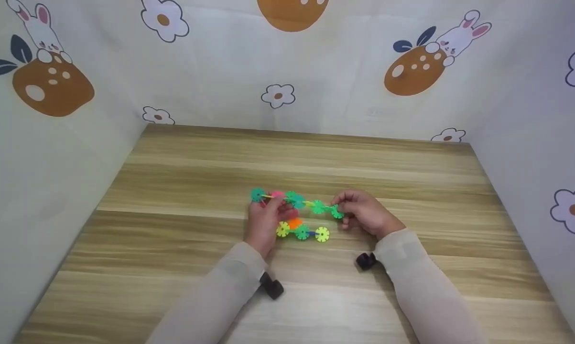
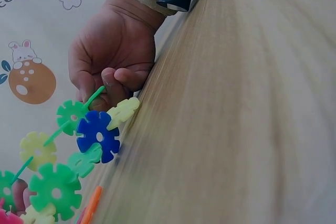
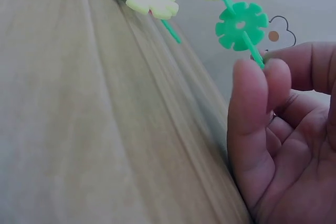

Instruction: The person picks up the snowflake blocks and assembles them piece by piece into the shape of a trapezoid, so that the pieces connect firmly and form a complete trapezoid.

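Note:
Notched plastic snowflake discs, slotted together edge to edge, form a chain between the two hands. My left hand grips its left part, thumb over the discs near a teal disc. With thumb and fingertips, my right hand pinches the green end disc; in the right wrist view it appears edge-on, joined to a flat green disc. A second row runs nearer the body, with an orange disc, a green disc and a yellow end disc. A blue disc shows in the left wrist view.
Below the hands lies a wood-grain table. Pale cloth printed with rabbits and flowers encloses its back and sides. Black wrist cameras sit on both cuffs, the left one and the right one.

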{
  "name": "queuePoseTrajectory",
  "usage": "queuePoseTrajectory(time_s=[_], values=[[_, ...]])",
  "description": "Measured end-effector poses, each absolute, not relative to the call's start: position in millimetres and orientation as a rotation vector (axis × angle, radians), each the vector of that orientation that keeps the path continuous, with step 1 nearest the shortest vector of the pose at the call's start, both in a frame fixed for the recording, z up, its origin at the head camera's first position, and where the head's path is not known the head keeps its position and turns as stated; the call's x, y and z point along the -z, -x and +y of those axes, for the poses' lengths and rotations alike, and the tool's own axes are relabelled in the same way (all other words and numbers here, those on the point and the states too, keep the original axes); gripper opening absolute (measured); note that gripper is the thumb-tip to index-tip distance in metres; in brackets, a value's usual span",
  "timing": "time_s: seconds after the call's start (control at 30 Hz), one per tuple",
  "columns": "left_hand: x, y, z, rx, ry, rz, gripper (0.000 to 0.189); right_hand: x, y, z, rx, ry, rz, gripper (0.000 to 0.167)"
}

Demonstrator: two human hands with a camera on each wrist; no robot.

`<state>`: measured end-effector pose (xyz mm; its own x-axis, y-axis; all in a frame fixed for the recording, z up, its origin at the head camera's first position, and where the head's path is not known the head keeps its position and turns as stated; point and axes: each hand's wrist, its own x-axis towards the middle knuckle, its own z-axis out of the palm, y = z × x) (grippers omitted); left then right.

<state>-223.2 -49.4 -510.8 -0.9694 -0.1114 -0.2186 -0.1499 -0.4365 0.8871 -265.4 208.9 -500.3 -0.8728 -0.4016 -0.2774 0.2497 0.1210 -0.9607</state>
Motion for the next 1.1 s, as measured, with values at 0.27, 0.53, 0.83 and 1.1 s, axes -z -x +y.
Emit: queuePoseTrajectory(time_s=[0.27, 0.53, 0.83, 1.1], values=[[512, 225, -50, -2.582, 0.387, 1.678, 0.018, 502, 261, 200, 1.918, 0.181, 1.807, 0.012], [511, 224, -50, -2.527, 0.38, 1.721, 0.025, 500, 253, 183, 1.963, 0.205, 1.843, 0.01], [511, 223, -51, -2.501, 0.352, 1.719, 0.026, 501, 252, 176, 1.962, 0.113, 1.916, 0.02], [511, 223, -51, -2.476, 0.266, 1.765, 0.021, 500, 253, 175, 2.008, 0.047, 1.954, 0.02]])
